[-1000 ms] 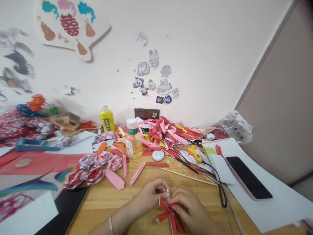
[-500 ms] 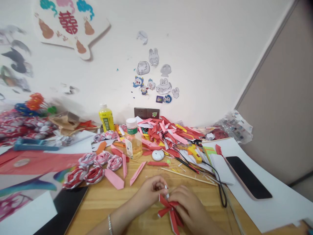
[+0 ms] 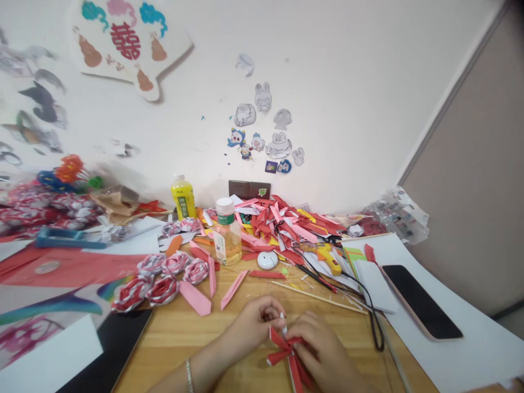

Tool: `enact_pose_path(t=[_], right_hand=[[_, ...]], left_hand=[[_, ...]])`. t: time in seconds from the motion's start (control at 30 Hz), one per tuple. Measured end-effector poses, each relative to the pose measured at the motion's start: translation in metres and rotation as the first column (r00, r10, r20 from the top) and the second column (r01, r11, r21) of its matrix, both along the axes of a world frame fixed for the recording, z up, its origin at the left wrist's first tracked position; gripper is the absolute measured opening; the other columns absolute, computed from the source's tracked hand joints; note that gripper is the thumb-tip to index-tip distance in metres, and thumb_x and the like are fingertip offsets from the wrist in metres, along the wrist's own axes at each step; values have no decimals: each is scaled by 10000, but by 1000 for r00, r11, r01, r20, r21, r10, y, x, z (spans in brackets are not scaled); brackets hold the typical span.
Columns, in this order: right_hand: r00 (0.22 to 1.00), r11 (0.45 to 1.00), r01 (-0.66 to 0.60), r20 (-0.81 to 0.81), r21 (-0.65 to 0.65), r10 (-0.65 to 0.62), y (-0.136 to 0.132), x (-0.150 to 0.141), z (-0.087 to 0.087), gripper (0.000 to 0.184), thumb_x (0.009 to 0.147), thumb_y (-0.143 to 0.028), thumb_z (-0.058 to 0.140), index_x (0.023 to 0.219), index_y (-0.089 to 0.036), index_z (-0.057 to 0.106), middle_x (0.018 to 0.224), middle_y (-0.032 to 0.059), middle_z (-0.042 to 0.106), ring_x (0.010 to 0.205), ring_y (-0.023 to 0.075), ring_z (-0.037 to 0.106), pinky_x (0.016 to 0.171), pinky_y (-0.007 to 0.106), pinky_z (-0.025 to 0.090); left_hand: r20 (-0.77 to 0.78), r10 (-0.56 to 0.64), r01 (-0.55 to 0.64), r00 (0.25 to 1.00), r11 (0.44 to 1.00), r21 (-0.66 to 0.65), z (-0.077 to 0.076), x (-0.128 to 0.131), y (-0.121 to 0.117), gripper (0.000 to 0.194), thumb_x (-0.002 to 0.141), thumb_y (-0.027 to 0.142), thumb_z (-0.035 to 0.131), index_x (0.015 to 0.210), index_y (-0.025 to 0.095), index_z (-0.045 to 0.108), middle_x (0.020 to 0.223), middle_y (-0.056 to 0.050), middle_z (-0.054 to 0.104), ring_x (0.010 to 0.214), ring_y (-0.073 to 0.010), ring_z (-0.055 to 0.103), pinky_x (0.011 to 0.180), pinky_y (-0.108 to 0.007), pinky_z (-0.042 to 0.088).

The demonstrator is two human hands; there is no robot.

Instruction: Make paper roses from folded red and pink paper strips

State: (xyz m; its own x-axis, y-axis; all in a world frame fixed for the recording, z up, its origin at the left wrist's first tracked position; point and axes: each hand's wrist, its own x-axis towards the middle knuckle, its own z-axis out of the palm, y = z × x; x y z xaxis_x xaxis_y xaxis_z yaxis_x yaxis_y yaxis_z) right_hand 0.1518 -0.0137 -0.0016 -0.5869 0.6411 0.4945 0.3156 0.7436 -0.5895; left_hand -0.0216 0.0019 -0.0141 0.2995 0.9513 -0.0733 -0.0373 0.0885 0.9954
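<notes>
My right hand [image 3: 321,346] is closed around a red folded-paper flower [image 3: 280,357] with several narrow petals pointing left and down. A slim white piece [image 3: 283,322] stands up at the flower's top, between my two hands. My left hand [image 3: 264,319] has its fingers curled in a pinch at this white piece, beside the upper red petal. The flower's right side is partly hidden behind my right fingers. Close by on the wooden table [image 3: 184,341] lie a folded pink strip [image 3: 234,290] and a red strip [image 3: 268,274].
A heap of red and pink folded strips [image 3: 270,218] lies against the wall. Ahead stand a clear drink bottle [image 3: 228,240] and a yellow bottle [image 3: 183,199]. Right are a yellow glue gun [image 3: 329,259] with its cable and a phone [image 3: 423,301]. Twisted red-white rosettes [image 3: 164,289] lie left.
The view has shifted slightly, so everything sits a little further right. My hands keep nearly the same hold on the red paper flower.
</notes>
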Motion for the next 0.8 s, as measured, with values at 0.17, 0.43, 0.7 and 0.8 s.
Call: enact_pose_path(t=[0.17, 0.43, 0.7, 0.8], right_hand=[[1000, 1000, 1, 10, -8, -1, -1, -1, -1, 273, 798, -22, 426, 885, -231, 579, 892, 30, 660, 845, 159, 588, 749, 267, 440], [999, 999, 42, -2, 12, -42, -2, 0, -1, 330, 815, -31, 393, 997, -240, 573, 891, 33, 643, 821, 166, 574, 716, 278, 440], [897, 893, 397, -115, -211, -426, 12, 14, -10, 234, 809, -210, 491, 1035, -194, 550, 1001, 85, 615, 950, 222, 570, 842, 378, 444], [874, 838, 354, -172, -415, -454, 18, 14, -13, 221, 792, -252, 506, 990, -173, 564, 911, 74, 637, 858, 213, 605, 785, 358, 480]], left_hand=[[2, 6, -6, 1000, 1000, 9, -3, 0, 1, 249, 599, 310, 731, 680, 170, 542, 560, 62, 520, 546, -97, 462, 522, -222, 308], [33, 39, -39, 999, 999, 10, 5, -1, 1, 338, 581, 417, 754, 679, 167, 549, 565, 51, 546, 545, -96, 489, 528, -221, 335], [34, 120, -122, 992, 991, 50, 11, -8, 1, 367, 608, 478, 732, 710, 174, 554, 654, 16, 630, 646, -142, 582, 639, -269, 432], [15, 133, -134, 991, 988, 79, 15, -7, -2, 304, 640, 429, 725, 717, 176, 574, 724, -5, 664, 711, -157, 605, 686, -281, 449]])
